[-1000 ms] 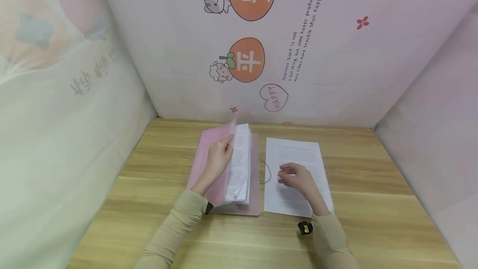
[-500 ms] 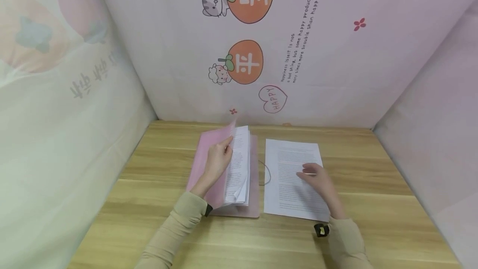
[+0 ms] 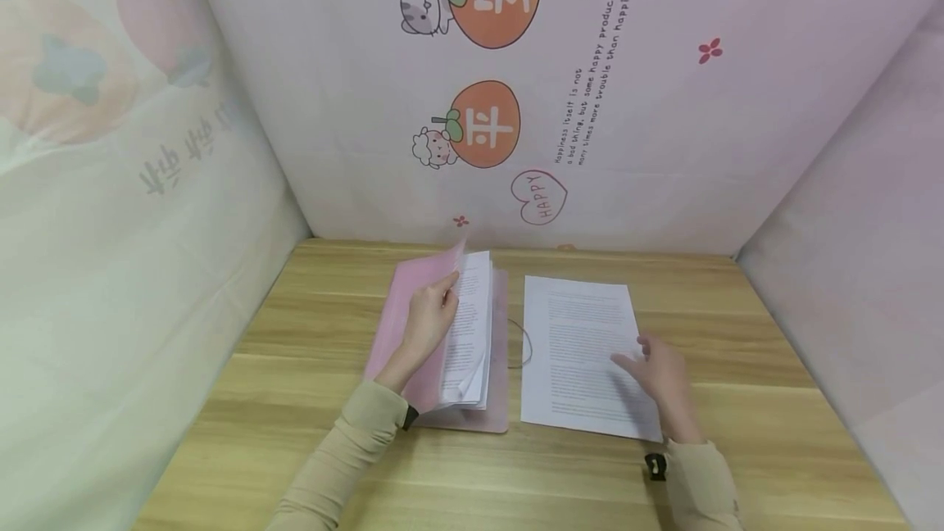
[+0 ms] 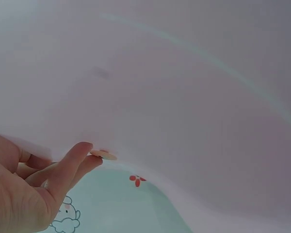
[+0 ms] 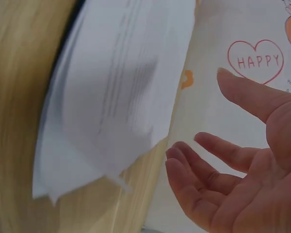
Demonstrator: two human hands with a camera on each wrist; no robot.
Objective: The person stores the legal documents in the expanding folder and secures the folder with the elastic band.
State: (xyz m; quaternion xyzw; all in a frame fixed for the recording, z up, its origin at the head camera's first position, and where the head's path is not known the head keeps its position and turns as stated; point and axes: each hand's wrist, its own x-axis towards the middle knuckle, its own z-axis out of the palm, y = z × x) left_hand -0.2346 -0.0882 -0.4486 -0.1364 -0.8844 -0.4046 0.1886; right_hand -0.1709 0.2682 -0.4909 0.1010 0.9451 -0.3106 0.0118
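A pink translucent folder [image 3: 413,293] lies on the table with its front cover partly lifted. Printed sheets [image 3: 472,326] show inside it, one with a curled lower corner. My left hand [image 3: 426,319] holds the free edge of that cover; in the left wrist view the pink cover [image 4: 184,107] fills most of the picture above the fingers. To the folder's right lies a stack of printed paper [image 3: 575,351]. Over that stack's right edge my right hand [image 3: 660,371] hovers with fingers spread, nothing between them. The right wrist view shows the loose paper edges [image 5: 102,97] beside the hand.
A thin elastic loop [image 3: 529,344] sticks out from the folder's right side toward the paper stack. Printed cloth walls [image 3: 627,146] enclose the wooden table [image 3: 737,400] at the back and both sides.
My right hand has moved right across the paper stack to its right edge, and its fingers have spread. The left hand still holds the cover in about the same place.
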